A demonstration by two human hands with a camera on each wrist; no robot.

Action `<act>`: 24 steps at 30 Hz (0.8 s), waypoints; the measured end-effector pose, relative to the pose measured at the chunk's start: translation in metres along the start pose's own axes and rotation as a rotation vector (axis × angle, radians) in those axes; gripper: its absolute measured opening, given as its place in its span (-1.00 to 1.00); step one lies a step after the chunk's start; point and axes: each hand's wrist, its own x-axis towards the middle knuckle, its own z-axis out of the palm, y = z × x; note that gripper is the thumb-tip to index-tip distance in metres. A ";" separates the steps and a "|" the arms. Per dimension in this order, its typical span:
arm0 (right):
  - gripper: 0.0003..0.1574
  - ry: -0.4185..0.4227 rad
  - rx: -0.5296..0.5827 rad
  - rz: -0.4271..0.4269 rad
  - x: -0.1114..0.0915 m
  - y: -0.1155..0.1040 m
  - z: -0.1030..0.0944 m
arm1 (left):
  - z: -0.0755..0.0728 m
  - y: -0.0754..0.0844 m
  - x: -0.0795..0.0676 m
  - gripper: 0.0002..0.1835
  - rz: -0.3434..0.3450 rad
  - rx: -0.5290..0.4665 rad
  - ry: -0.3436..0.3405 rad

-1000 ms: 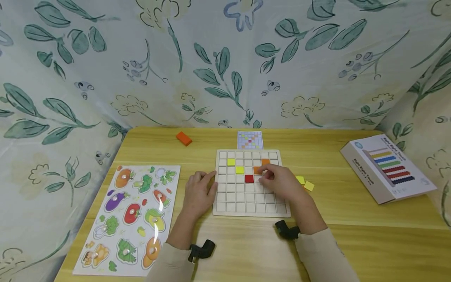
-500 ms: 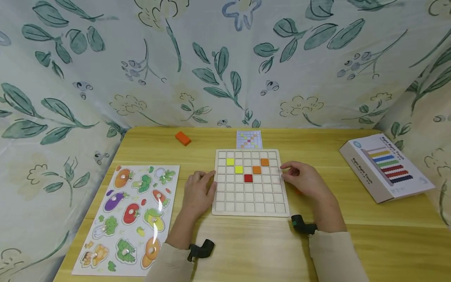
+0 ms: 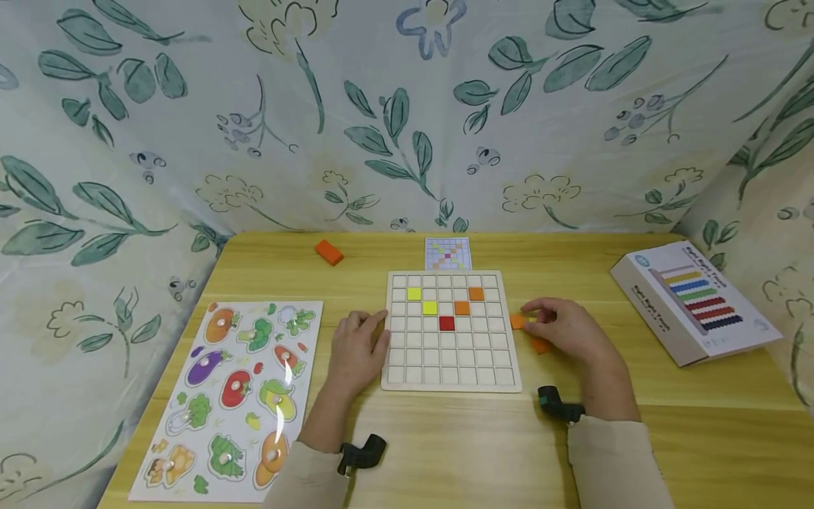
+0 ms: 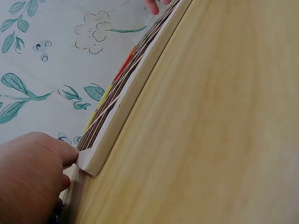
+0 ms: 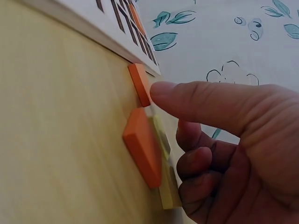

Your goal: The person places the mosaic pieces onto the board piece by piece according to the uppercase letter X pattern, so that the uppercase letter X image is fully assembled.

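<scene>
Grid board (image 3: pixel 450 387), loose orange tiles (image 3: pixel 540 346) at its right.
Head: left hand (image 3: pixel 356 353), fingers relaxed, touches the board; pattern card (image 3: pixel 448 253) just beyond. Left wrist: board edge-on, fingertip against its side. Right wrist: loose yellow tiles (image 5: pixel 171 191), mostly hidden overhead; whether right hand (image 5: pixel 219 135) grasps a tile cannot be determined.

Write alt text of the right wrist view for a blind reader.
A person's right hand, over a pale wooden tabletop, has its thumb at a square orange tile. Another orange tile and square yellow tiles lie close by; a pale wooden grid board is at upper left.
</scene>
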 end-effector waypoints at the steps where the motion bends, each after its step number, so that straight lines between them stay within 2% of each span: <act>1: -0.54 -0.009 -0.005 0.001 0.000 0.000 0.000 | 0.000 0.000 0.000 -0.59 -0.004 -0.005 -0.004; 8: -0.56 -0.033 -0.019 0.031 0.001 -0.001 0.003 | 0.000 -0.001 0.000 -0.59 -0.002 0.001 -0.001; 24: -0.57 -0.007 -0.067 0.000 0.002 0.000 0.004 | 0.003 -0.003 0.000 -0.58 -0.008 0.016 0.000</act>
